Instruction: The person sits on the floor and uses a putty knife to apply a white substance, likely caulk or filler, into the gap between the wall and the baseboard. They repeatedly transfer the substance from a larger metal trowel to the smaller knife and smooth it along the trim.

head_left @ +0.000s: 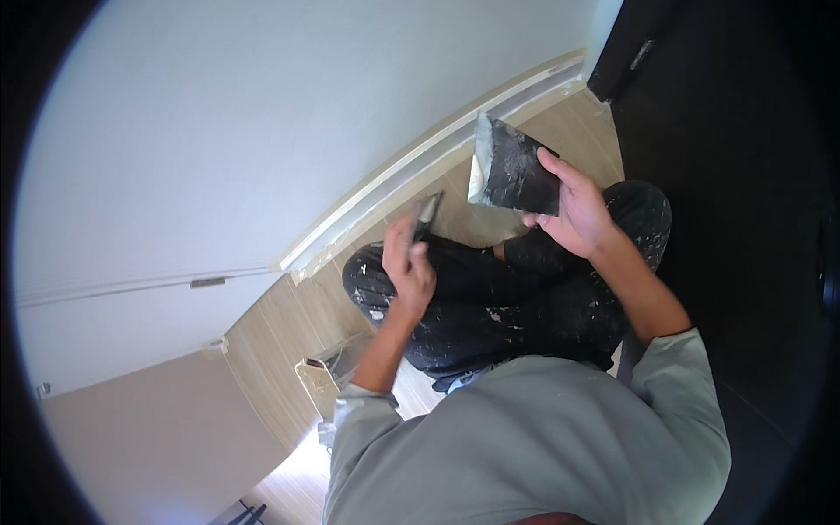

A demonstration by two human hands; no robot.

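Right now, the pale wall (219, 140) is bounding the upper left and the dark panel (735, 219) the right, leaving open room over the wood floor (267, 376) between. At upper centre, the right hand (579, 214) is pinching a smeared dark plate (514, 171), probably light, stiff and slick, best held by its right edge; leftward, the left hand (409, 267) is gripping a blurred small tool (428, 211), likely light too.

Soft, cool light falls fairly evenly over the pale wall (262, 131), and a patch of floor (302, 464) at lower left glares nearly white, while the dark panel (735, 219) on the right sinks toward black with little detail. Motion blur smears the left grip (409, 267) and its tool (428, 213); the right grip (576, 208) looks sharper. Fisheye distortion bows the baseboard (433, 150), and a black vignette with a bluish fringe rings the view.
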